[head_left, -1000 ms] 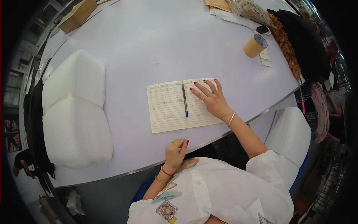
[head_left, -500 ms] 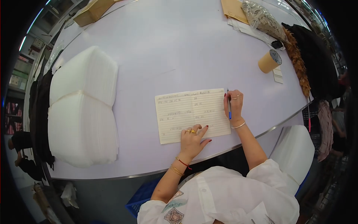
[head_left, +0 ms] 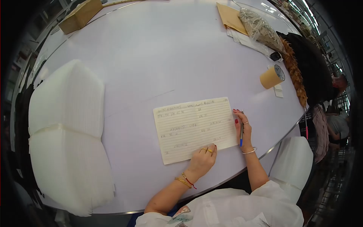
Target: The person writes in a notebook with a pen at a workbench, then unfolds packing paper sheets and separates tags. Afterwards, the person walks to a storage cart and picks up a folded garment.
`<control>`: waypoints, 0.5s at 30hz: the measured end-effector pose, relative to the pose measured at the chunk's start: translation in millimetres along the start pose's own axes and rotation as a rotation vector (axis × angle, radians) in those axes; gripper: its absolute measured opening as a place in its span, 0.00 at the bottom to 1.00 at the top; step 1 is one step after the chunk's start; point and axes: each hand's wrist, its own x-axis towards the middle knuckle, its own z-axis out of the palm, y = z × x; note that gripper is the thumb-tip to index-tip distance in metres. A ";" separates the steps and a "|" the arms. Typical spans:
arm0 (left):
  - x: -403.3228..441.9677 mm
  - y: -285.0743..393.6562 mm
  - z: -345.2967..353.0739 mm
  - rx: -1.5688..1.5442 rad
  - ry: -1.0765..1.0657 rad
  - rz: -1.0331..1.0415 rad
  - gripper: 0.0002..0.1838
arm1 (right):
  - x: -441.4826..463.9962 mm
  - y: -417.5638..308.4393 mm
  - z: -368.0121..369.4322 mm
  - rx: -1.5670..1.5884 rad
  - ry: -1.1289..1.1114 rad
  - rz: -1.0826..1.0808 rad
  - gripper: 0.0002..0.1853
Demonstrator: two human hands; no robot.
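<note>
A lined notebook page (head_left: 194, 126) with handwriting lies on the pale table in front of me. My left hand (head_left: 204, 159) rests on its lower edge, fingers curled together; whether anything is between them is hidden. Just off the page's right edge, my right hand (head_left: 244, 130) holds a pen (head_left: 241, 132) with a blue end, which points toward my body. Rings show on both hands and bracelets on both wrists.
Tied white foam sheets (head_left: 68, 136) stand at the left, with another white bundle (head_left: 293, 162) at the lower right. A tape roll (head_left: 272, 76), a plastic bag (head_left: 261, 30), an envelope (head_left: 231, 19) and a dried brown plant (head_left: 295, 72) lie right. Behind is a box (head_left: 80, 16).
My right hand picked up the pen from the page and moved to the right of it. My left hand moved from the table edge onto the page, and its fingers then curled in.
</note>
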 end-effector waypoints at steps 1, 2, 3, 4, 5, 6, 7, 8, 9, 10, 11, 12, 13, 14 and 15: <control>0.6 -1.6 -2.5 0.006 -0.002 -0.011 0.20 | 1.8 -1.0 1.1 0.005 -0.012 -0.001 0.20; 0.9 -2.9 -5.6 -0.044 -0.007 -0.054 0.22 | 2.3 -2.5 1.3 -0.032 -0.031 -0.026 0.21; 1.3 -3.1 -8.8 -0.094 -0.011 -0.095 0.24 | 1.7 -3.9 0.2 -0.067 -0.049 -0.050 0.21; 0.6 -1.7 -13.9 -0.139 -0.013 -0.138 0.26 | 0.0 -7.2 -0.3 -0.100 -0.068 -0.080 0.22; -0.6 1.4 -18.8 -0.180 -0.016 -0.186 0.27 | -2.9 -8.3 0.6 -0.128 -0.091 -0.109 0.23; 9.1 -2.9 -36.1 -0.067 0.002 -0.302 0.31 | -3.7 -10.4 0.4 -0.114 -0.103 -0.111 0.23; 15.5 -12.1 -54.1 0.049 0.023 -0.415 0.34 | -2.5 -13.8 1.7 -0.235 -0.128 -0.147 0.24; 7.7 -19.0 -58.3 0.068 0.023 -0.416 0.34 | 0.3 -15.9 4.1 -0.353 -0.144 -0.185 0.25; -4.9 -25.6 -57.7 0.186 -0.021 -0.626 0.36 | 1.6 -17.3 6.5 -0.471 -0.152 -0.219 0.26; -15.2 -27.7 -55.2 0.301 -0.069 -0.834 0.38 | -1.1 -17.1 7.8 -0.592 -0.160 -0.244 0.27; -19.6 -25.3 -51.4 0.310 -0.072 -0.829 0.38 | -3.5 -16.2 7.5 -0.582 -0.157 -0.242 0.27; -22.2 -20.6 -45.7 0.332 -0.101 -0.843 0.37 | -3.6 -13.5 6.7 -0.598 -0.165 -0.254 0.27; -22.8 -15.7 -40.7 0.353 -0.130 -0.856 0.36 | -3.2 -10.3 6.4 -0.614 -0.172 -0.267 0.27; -23.2 -11.8 -36.8 0.372 -0.155 -0.867 0.36 | -2.9 -8.1 6.5 -0.634 -0.175 -0.282 0.28; -24.3 -8.6 -33.9 0.386 -0.179 -0.879 0.35 | -3.7 -7.0 6.1 -0.658 -0.180 -0.297 0.28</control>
